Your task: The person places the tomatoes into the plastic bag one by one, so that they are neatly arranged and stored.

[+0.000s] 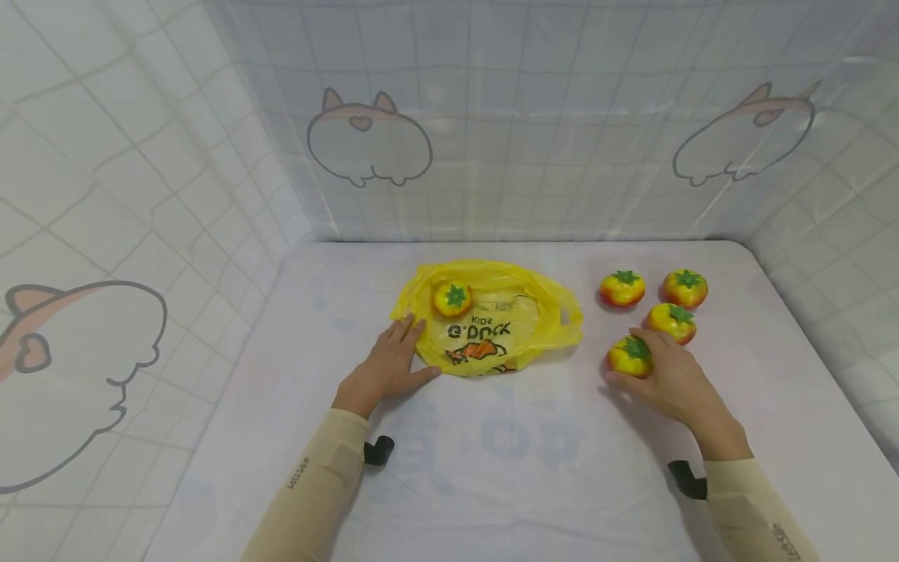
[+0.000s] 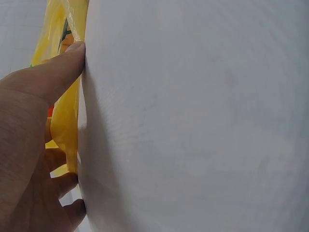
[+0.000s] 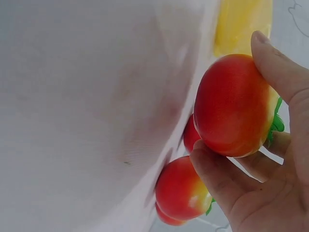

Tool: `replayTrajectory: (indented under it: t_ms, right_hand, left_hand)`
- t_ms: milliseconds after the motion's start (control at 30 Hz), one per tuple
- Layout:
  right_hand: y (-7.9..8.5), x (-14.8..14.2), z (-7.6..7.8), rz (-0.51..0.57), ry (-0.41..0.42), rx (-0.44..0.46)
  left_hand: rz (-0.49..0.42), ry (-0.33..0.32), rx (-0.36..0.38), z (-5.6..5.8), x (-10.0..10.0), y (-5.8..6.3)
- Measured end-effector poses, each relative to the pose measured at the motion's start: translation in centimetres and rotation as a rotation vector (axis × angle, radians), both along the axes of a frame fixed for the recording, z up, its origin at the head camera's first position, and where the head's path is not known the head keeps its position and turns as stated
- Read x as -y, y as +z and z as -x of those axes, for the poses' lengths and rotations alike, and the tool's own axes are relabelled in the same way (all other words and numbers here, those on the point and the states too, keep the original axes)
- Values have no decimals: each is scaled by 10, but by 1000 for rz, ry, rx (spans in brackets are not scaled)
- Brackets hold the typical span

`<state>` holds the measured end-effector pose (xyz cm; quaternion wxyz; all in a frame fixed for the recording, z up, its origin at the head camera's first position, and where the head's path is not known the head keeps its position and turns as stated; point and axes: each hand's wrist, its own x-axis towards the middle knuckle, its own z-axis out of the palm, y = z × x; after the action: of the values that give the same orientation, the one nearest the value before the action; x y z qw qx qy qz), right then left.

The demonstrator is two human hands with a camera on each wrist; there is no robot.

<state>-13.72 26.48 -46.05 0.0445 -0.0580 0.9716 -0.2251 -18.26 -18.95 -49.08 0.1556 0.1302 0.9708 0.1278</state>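
Observation:
A thin yellow plastic bag (image 1: 516,312) lies flattened on the table, with dark lettering and an orange picture on it. One red-and-yellow tomato (image 1: 449,299) with a green leafy top sits on the bag's left part. My left hand (image 1: 389,363) rests at the bag's left edge, fingers and thumb spread and touching it. My right hand (image 1: 670,378) grips another tomato (image 3: 234,104) between thumb and fingers, and in the right wrist view it appears slightly raised. Just beyond that hand is a tomato (image 1: 670,321), partly covered by it.
Two more tomatoes (image 1: 622,289) (image 1: 685,289) sit at the back right of the white table (image 1: 492,499). A pale grid-patterned curtain (image 1: 506,156) with cartoon animals encloses the back and sides.

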Motion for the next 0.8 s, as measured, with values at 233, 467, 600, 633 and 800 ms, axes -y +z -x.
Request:
replayTrajectory:
  t_ms: [233, 467, 600, 633, 800]
  right_hand:
    - [3, 2, 1, 13, 13, -34]
    - [4, 2, 3, 13, 3, -18]
    - [5, 3, 3, 21, 8, -38]
    - [5, 3, 3, 25, 8, -43]
    - [6, 7, 2, 52, 3, -89]
  left_hand:
    - [-1, 0, 1, 0, 0, 0]
    - [12, 3, 5, 1, -1, 0]
    - [6, -1, -5, 0, -1, 1]
    - [4, -3, -9, 0, -1, 1]
    - [8, 3, -5, 0, -1, 1]
